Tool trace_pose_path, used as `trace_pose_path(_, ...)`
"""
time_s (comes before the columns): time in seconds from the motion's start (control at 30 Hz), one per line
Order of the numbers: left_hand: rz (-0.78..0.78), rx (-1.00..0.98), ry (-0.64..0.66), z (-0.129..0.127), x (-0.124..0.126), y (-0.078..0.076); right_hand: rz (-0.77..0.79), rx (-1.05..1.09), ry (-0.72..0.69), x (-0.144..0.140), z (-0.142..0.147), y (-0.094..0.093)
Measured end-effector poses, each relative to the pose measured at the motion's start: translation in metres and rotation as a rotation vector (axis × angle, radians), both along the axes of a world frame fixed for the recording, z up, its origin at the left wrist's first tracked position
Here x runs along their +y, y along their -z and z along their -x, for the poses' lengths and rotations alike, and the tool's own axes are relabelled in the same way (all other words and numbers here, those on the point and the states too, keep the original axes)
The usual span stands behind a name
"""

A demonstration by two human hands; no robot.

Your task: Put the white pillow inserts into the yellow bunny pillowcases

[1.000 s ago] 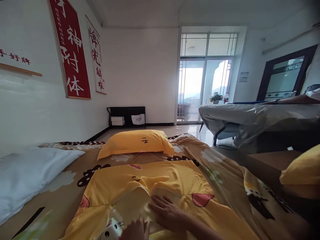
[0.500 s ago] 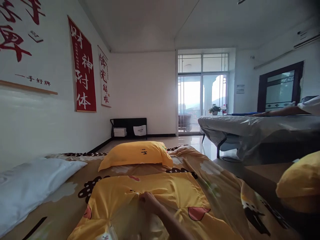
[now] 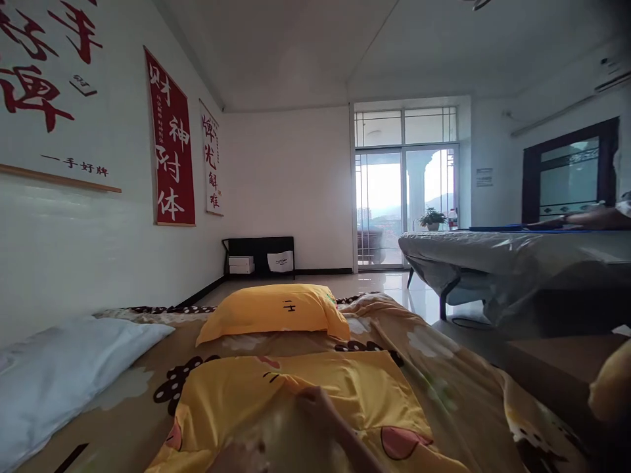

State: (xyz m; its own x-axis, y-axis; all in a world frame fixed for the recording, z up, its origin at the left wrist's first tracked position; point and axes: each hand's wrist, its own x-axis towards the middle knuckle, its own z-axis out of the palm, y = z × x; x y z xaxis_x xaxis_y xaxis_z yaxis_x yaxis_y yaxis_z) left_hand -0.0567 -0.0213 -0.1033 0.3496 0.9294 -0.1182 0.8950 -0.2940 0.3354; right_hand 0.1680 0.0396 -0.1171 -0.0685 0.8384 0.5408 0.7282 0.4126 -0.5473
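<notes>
A yellow pillowcase (image 3: 359,381) with pink patches lies spread on the patterned bedding, wrinkled in its middle. My right hand (image 3: 314,404) is on its upper middle, fingers closed on the cloth at a raised fold. Low in the picture, my left hand (image 3: 239,456) shows as a smear over the near part of the pillowcase, its fingers not readable. A pale, blurred patch of cloth lies between the two hands. Just beyond the pillowcase rests a plump yellow pillow (image 3: 266,312) with "Hi" printed on it.
A white pillow (image 3: 83,368) lies at the left on the brown patterned bedding (image 3: 444,368). To the right, a plastic-covered table (image 3: 493,246) bears a potted plant (image 3: 432,218), and another person's arm (image 3: 591,217) rests over it. A yellow bundle (image 3: 611,381) sits at the right edge.
My left hand has come into view at the bottom. My right hand has shifted slightly right on the pillowcase. The view has turned a little left, and the other person's arm has drawn back.
</notes>
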Motion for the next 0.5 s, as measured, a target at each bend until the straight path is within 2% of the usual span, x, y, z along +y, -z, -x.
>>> trace_pose_path(0.13,-0.080,0.178,-0.093,0.003,-0.004,0.005,-0.021,0.030,-0.041,-0.008,-0.012,0.006)
trace_pose_path(0.23,-0.110,0.189,-0.106,0.002,-0.009,0.012,0.032,-0.014,-0.105,-0.018,-0.004,0.015)
trace_pose_path(0.33,-0.145,0.178,-0.121,0.005,-0.011,0.017,0.120,-0.165,-0.114,-0.030,0.006,0.019)
trace_pose_path(0.43,-0.159,0.193,-0.090,0.023,-0.012,0.024,0.198,-0.294,-0.105,-0.045,-0.001,0.019)
trace_pose_path(0.5,-0.172,0.210,-0.119,0.045,-0.016,0.031,0.263,-0.337,-0.170,-0.056,-0.016,0.021)
